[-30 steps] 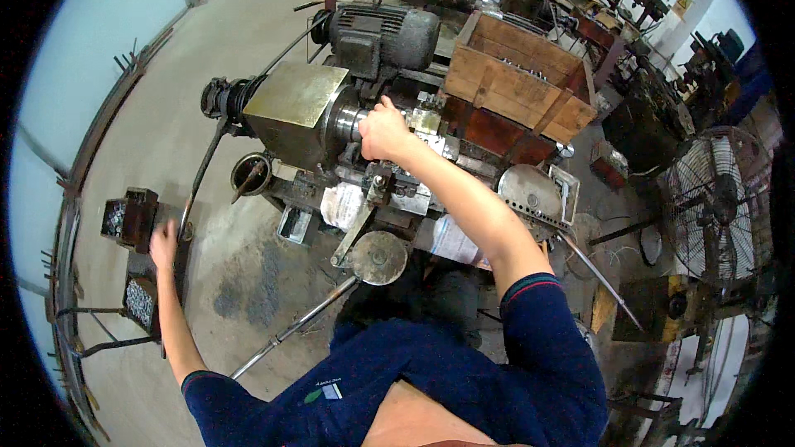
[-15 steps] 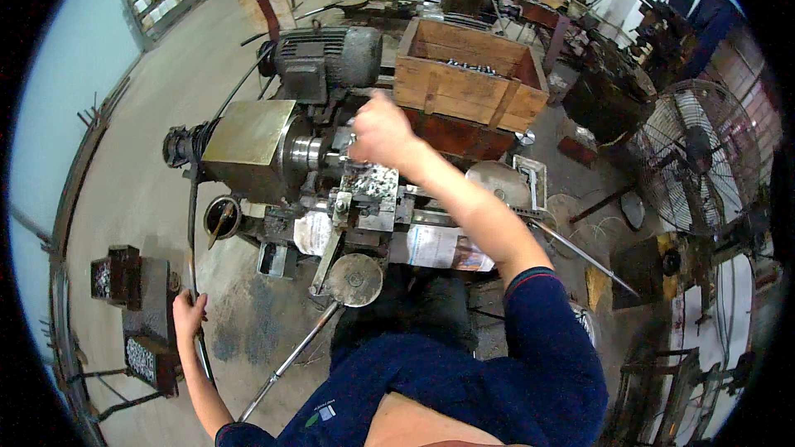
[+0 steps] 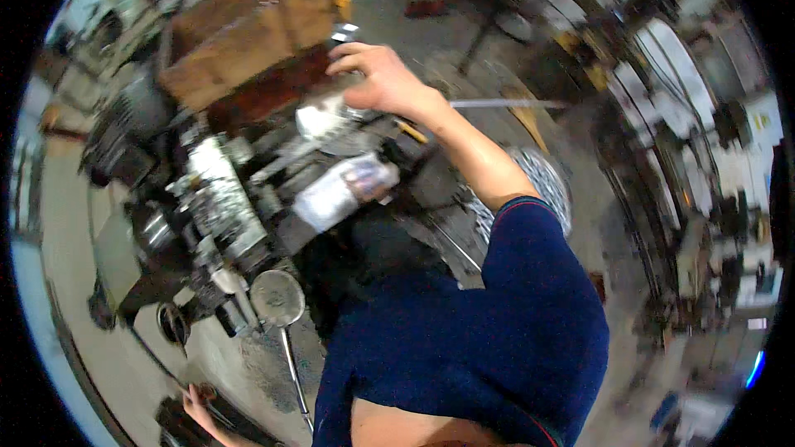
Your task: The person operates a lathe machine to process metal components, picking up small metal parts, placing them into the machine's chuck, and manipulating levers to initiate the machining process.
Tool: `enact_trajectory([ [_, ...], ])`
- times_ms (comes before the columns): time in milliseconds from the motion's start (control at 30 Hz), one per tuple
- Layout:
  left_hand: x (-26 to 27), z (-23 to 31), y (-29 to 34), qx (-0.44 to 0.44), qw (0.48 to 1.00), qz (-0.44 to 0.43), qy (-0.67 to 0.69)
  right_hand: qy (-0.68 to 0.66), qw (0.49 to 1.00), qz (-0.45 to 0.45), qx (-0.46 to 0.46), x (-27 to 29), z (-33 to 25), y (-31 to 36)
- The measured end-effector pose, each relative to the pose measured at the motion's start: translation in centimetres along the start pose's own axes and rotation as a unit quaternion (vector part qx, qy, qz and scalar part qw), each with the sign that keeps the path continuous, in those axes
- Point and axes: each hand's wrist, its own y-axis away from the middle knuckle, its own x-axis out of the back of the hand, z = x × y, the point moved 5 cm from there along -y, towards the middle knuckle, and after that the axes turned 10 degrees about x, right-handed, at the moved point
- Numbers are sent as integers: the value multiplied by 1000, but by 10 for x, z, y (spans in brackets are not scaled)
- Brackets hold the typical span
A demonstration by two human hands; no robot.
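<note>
Your right hand [image 3: 383, 81] has thumb and fingers parted in a loose curve above the round metal disc [image 3: 319, 122] at the lathe's [image 3: 225, 194] right end, just beside the wooden crate [image 3: 248, 37]; your left hand [image 3: 199, 410] is at the black rod [image 3: 157, 358], its grip impossible to tell. Since half a second ago, your right hand has left the lathe's middle and your view has turned right. Blur hides any fingertip contact, and the lower edge cuts off your left forearm [image 3: 232, 440].
</note>
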Motion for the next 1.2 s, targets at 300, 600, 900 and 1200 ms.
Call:
enact_trajectory([
  [300,1,-11,-35,95,993,36,-65,259,800,-22,-540,134,111,403],
  [600,26,-41,-45,83,996,27,-27,181,697,-180,-670,13,190,456],
  [900,-6,7,-13,-2,1000,-6,28,203,730,-202,-620,30,198,460],
  [1200,-34,133,84,-172,879,202,-397,-57,935,108,-333,35,98,346],
])
